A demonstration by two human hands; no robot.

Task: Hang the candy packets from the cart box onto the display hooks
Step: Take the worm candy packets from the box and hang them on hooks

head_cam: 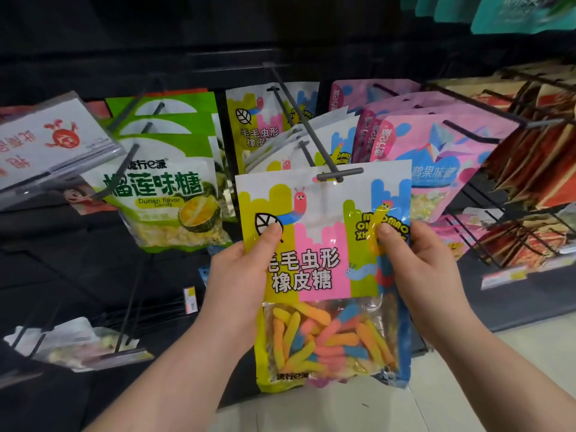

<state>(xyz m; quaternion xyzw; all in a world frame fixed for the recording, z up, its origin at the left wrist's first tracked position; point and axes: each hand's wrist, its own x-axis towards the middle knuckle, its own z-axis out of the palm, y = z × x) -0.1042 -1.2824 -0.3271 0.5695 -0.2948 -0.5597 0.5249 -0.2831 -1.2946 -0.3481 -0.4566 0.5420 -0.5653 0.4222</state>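
1. The gummy-worm candy packet (324,269) is held up in front of the display rack, its top hang hole right at the T-shaped tip of a grey display hook (338,175); whether the hole has passed over the tip is hard to make out.
2. The left hand (237,275) grips the packet's left edge, thumb pressed on the front, its fingers closed behind the packet and hidden by it.
3. The right hand (417,269) grips the right edge the same way, thumb in front, the other fingers out of sight behind.
4. More worm packets (252,120) hang farther back on the same hook, partly covered by the held one.
5. Toward the rack's left side hang green durian candy packets (168,188); toward its right, pink packets (436,151), their lower parts cut off by the right hand.
6. At the rack's far right edge, brown-red packets (536,169) blur together.
7. A tilted white sign (53,141) at the left edge is cropped.
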